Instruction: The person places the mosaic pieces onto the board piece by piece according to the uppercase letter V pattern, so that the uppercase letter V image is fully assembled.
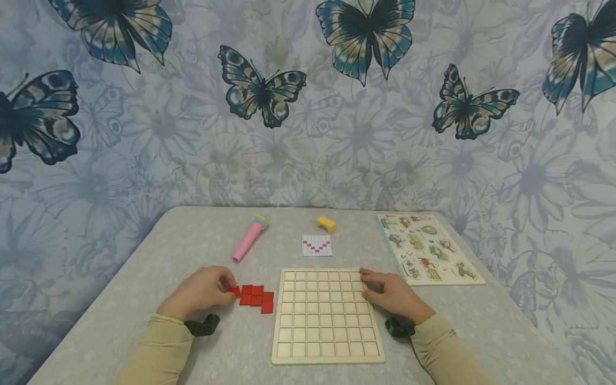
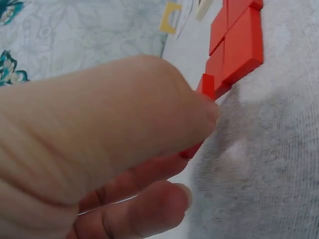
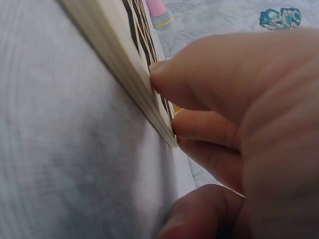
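A small red square tile (image 1: 235,291) is pinched between the thumb and fingers of my left hand (image 1: 204,289). In the left wrist view this tile (image 2: 207,84) stands tilted on edge, partly hidden by the thumb. Just right of it, several flat red tiles (image 1: 256,295) lie grouped on the table. A light wooden grid board (image 1: 313,321) with bare square cells lies in front of me. My right hand (image 1: 397,294) rests at its far right corner. In the right wrist view, thumb and fingertips touch the board's edge (image 3: 119,64), the thumb on the upper face.
Behind the board lies a white grid card (image 1: 317,245) with a red V pattern. Beyond it sits a yellow arch block (image 1: 325,224). A pink toy microphone (image 1: 249,239) lies at the back left, and a picture puzzle board (image 1: 430,248) at the right. A papered wall borders the table's back.
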Tool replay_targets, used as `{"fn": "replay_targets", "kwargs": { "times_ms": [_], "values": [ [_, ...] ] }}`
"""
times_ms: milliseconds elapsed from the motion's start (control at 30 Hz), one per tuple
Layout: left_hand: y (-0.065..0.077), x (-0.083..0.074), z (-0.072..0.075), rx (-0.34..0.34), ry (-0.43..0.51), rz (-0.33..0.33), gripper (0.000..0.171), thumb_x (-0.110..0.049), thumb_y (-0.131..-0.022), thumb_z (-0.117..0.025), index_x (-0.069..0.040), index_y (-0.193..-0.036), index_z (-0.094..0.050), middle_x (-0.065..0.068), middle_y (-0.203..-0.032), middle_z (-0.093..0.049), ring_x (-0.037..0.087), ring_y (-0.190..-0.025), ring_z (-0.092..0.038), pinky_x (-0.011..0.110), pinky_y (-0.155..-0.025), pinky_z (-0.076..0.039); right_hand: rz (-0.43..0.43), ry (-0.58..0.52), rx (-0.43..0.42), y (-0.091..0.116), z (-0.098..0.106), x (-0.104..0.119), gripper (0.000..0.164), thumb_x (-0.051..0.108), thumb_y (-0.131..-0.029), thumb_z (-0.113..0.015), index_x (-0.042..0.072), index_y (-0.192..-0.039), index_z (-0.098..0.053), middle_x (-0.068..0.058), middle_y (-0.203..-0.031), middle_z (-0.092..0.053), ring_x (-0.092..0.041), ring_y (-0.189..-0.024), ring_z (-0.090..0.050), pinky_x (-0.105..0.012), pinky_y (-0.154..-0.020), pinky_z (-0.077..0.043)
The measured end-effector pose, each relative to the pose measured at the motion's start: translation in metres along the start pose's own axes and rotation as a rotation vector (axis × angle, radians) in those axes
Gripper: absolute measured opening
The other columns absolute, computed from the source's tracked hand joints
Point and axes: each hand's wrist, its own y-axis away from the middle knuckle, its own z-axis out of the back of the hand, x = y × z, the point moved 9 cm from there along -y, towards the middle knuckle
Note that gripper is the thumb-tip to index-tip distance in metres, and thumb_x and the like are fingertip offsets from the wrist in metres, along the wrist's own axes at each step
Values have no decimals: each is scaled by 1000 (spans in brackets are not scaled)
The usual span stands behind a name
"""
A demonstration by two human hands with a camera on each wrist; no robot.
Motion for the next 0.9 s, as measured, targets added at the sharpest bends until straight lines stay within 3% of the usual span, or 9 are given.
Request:
{"fn": "replay_targets", "kwargs": {
  "times_ms": [467, 700, 900],
  "values": [
    [1, -17, 2, -9, 45, -41, 13, -11, -80, -82, -17, -86, -72, -6, -79, -64, 12, -60, -53, 30, -54, -44, -15, 5, -8, -1, 0, -5, 48, 32, -98, -71, 6, -138, -65, -4, -153, -55, -33, -140, -51, -52, -106, -47],
    [-1, -43, -7, 17, 89, -171, 15, -16, -81, -84, -22, -84, -71, -7, -70, -61, 8, -55, -49, 25, -49, -40, -10, 8, -2, -1, 1, -6, 48, 34, -98, -71, 8, -138, -65, -4, -153, -55, -33, -139, -53, -51, -106, -48],
    [-2, -76, -29, 81, 119, -264, 17, -20, -82, -85, -25, -81, -69, -12, -73, -61, 5, -63, -53, 24, -56, -46, -11, 11, 18, -3, 0, -3, 48, 34, -99, -70, 7, -138, -65, -4, -153, -54, -33, -138, -54, -51, -105, -49]
  ]
}}
